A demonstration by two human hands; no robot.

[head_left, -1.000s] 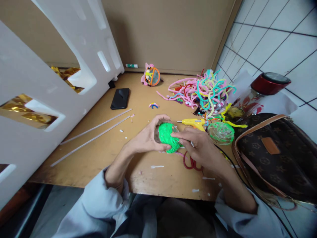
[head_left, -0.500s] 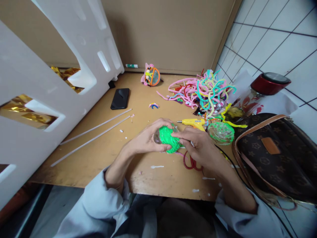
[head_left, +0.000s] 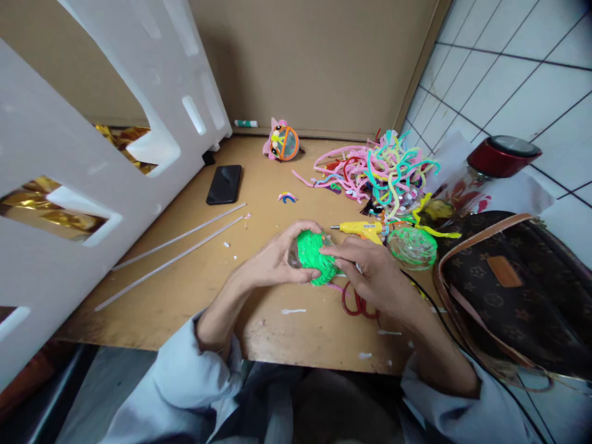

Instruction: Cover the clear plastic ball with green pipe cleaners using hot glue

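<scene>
Left hand [head_left: 275,256] clasps green ball [head_left: 311,254], right hand's [head_left: 370,266] hold unclear, above table [head_left: 185,302] by tiles [head_left: 541,37].

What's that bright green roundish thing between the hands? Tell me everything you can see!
The bright green, roundish, see-through piece looks like clear plastic mostly covered in green strands. A bare, clear part shows at its left end. The left hand cups it from the left, thumb along the near side; the right hand touches its right side. Whether it also touches the table is hidden.
</scene>
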